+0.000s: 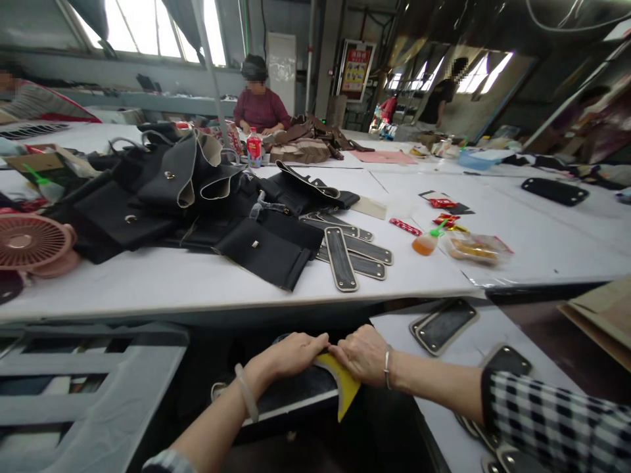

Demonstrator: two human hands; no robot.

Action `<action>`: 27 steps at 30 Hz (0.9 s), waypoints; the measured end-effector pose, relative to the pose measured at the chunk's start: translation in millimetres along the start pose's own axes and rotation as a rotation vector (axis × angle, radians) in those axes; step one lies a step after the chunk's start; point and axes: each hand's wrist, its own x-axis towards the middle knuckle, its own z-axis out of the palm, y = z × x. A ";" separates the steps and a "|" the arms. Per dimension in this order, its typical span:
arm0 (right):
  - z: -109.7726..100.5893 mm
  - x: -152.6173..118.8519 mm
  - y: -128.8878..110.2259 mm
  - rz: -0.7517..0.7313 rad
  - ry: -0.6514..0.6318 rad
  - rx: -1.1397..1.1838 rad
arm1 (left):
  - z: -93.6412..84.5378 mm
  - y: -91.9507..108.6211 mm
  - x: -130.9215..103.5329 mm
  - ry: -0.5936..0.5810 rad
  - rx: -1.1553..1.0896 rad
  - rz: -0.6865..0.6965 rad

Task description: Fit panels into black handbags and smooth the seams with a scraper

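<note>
Head view. Low in the frame, below the near edge of the white surface point(197, 282), we see a dark flat panel point(290, 391) with a pale lower edge and a yellow curved piece point(345, 387) at its right end. The yellow piece bends down and tapers to a point; its top is partly covered by the hands.

Left hand point(293, 351): palm down, fingers together and flat, pressing on the top edge of the panel, fingertips touching the yellow piece. A pale bangle sits on the wrist. Grip: not closed round anything, a flat press only.

Right hand point(365, 355): fingers curled over the top of the yellow piece, knuckles up, thumb hidden. A thin bracelet on the wrist, checked sleeve further back. Grip: narrow, closed on the yellow piece's upper edge. The two hands meet fingertip to fingertip.

On the surface above: a heap of black bag parts point(197, 203), some with metal studs, and just beside it a fan of dark strips point(345, 253) with pale borders. Right of those, a small orange bottle point(426, 243) with a green cap and a clear packet point(476, 248). A pink fan point(29, 243) at far left. More dark bordered pieces point(444, 325) lie on a lower surface near the right forearm.

A person in a maroon top point(261, 108) sits at the far end.
</note>
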 end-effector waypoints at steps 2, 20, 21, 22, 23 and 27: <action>5.1 -6.7 1.4 -0.005 0.022 0.008 | -2.5 -2.0 7.1 -0.002 -0.020 -0.036; 12.5 -10.0 14.9 0.137 0.012 -0.027 | -3.5 0.7 -4.3 0.201 -0.042 -0.216; 11.4 -6.2 16.0 0.092 0.008 -0.060 | -10.2 -4.3 -15.6 0.251 -0.077 -0.232; 11.0 -1.8 18.0 0.036 0.008 -0.105 | -17.2 -11.0 -30.6 0.314 -0.120 -0.247; 11.3 3.2 20.3 -0.028 0.013 -0.159 | -23.2 -18.9 -48.8 0.388 -0.171 -0.263; 15.0 27.4 21.9 -0.269 0.061 -0.316 | -17.2 -52.1 -130.5 0.681 -0.411 -0.316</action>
